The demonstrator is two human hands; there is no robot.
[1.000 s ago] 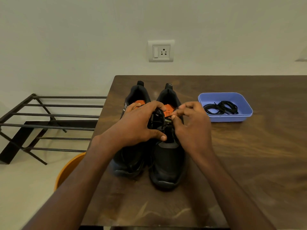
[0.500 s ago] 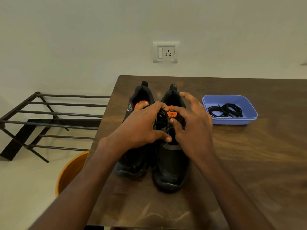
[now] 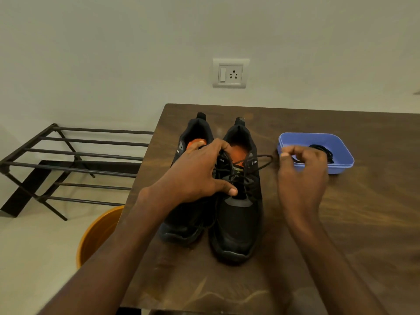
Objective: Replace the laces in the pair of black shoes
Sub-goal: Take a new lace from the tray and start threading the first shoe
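From the head view, the pair of black shoes (image 3: 218, 201) stands side by side on the brown tabletop (image 3: 341, 223), toes toward the person, orange insoles showing at the openings. The left hand (image 3: 200, 176) rests across the left shoe and onto the right one, fingers curled over the right shoe's collar and the thumb pressed at the lower lacing — gripping that shoe as it did half a second ago.

The right hand (image 3: 302, 176) has changed most: earlier it sat against the tongue beside the left hand, and now it has drawn out to the right, well clear of the shoe, in front of the blue tray (image 3: 341, 144). Its fingers are curled, thumb and forefinger pinching the black lace (image 3: 261, 163), which runs from the eyelets out to the hand in a loose loop — the knot no longer bunched on the tongue.

A coil of spare black laces (image 3: 323, 151) lies in the tray, as before.
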